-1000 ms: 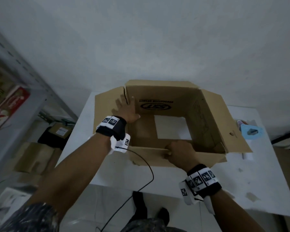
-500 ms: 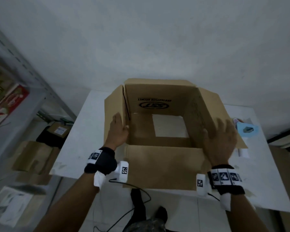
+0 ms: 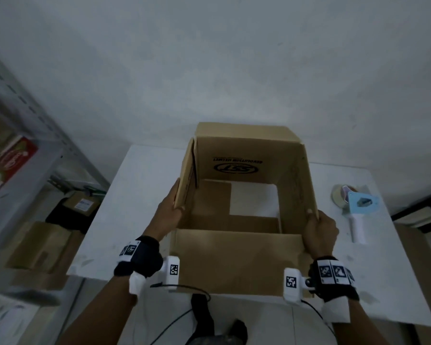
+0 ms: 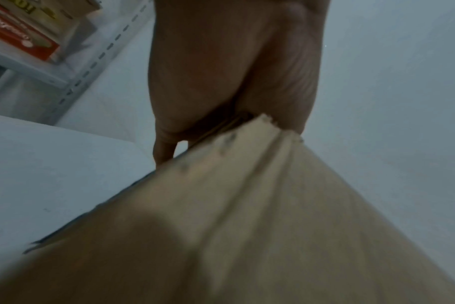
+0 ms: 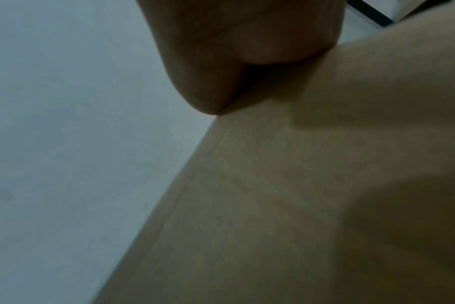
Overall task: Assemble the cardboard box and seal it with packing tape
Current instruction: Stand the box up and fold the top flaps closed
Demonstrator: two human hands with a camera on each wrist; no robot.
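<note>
Bare forearms. Behind each grip, a black wrist band [image 3: 141,255] bearing square black-and-white coded markers, with a white camera block [image 3: 292,285] carrying another marker; thin black cables [image 3: 182,286] trail from both blocks.

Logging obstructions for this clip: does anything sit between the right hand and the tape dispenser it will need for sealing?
Nothing visible does. The tape dispenser lies on the white table just right of the cardboard box, with bare tabletop between it and the right hand. That hand grips the box's right flap, so it must let go first; the left hand grips the left flap.
</note>
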